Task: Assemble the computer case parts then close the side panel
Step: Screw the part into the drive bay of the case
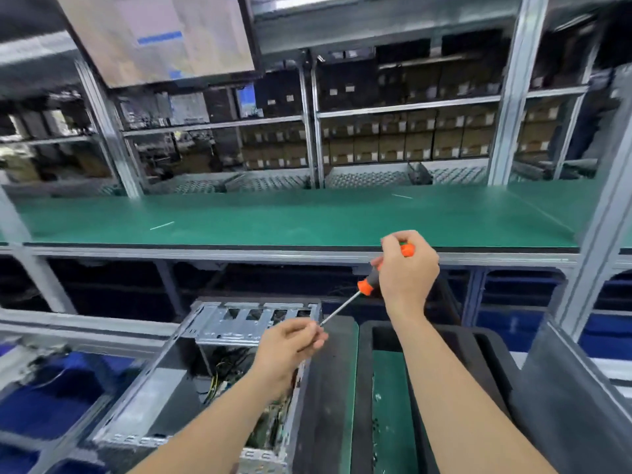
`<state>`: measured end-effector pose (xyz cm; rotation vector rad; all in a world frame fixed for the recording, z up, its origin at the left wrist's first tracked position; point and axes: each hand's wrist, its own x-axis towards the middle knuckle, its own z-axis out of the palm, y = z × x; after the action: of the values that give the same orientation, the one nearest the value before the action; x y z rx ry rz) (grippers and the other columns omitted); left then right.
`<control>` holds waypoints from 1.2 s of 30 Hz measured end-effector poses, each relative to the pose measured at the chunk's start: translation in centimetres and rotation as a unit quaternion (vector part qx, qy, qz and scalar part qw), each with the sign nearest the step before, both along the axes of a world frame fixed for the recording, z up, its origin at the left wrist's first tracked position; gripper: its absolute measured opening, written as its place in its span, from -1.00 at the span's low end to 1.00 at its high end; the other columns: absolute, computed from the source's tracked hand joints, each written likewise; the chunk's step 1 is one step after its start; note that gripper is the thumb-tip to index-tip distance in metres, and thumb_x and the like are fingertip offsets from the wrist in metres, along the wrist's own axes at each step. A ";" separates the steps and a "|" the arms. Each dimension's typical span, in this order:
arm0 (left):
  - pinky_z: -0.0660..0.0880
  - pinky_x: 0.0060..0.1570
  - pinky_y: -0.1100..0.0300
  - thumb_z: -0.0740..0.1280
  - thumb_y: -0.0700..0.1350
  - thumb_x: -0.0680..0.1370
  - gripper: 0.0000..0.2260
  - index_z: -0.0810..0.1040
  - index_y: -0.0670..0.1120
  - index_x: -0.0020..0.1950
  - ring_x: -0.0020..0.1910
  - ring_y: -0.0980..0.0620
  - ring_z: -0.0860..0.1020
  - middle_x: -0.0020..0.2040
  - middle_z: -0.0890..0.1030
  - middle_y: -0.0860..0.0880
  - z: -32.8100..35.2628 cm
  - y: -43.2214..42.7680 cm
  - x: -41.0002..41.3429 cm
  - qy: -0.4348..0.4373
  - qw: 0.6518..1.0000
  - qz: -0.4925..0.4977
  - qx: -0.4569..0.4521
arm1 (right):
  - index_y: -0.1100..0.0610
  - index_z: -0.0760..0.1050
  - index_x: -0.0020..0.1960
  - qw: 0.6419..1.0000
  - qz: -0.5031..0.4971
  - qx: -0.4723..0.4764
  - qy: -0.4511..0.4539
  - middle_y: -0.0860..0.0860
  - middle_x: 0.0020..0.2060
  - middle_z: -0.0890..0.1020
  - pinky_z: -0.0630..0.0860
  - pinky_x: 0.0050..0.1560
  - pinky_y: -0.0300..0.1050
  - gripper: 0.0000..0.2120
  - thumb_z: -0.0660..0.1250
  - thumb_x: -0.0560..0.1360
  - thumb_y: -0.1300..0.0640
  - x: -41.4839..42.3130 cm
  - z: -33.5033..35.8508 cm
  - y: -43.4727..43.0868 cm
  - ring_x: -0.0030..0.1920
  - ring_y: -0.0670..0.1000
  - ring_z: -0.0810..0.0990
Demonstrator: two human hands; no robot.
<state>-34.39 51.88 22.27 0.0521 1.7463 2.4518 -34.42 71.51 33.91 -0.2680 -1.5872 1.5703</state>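
Note:
An open computer case lies on its side at the lower left, with a metal drive cage at its far end and cables and a board inside. My right hand grips the orange and black handle of a screwdriver, held above the case. The thin shaft slants down to the left. My left hand pinches something small at the screwdriver's tip; what it is cannot be made out. A dark side panel lies flat to the right of the case.
A black tray with a green mat and small screws inside sits under my right forearm. A green shelf runs across in front. Metal frame posts stand left and right. Blue bins sit at the lower left. A monitor hangs above.

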 end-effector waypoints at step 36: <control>0.55 -0.11 0.23 0.52 -0.07 0.51 -0.93 0.73 0.10 -0.14 -0.14 0.17 0.67 -0.15 0.74 0.14 -3.4 -16.7 -13.5 0.081 0.966 0.031 -0.243 | -0.01 0.49 0.04 0.940 0.192 0.246 -0.136 0.10 -0.17 0.65 0.54 -0.37 -0.32 -0.87 0.41 0.55 0.12 -9.4 -1.1 -17.6 -0.37 -0.03 0.72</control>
<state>-47.93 35.13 18.86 0.1546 2.4029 2.0323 -43.78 53.86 32.81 0.1151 -2.2978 1.3916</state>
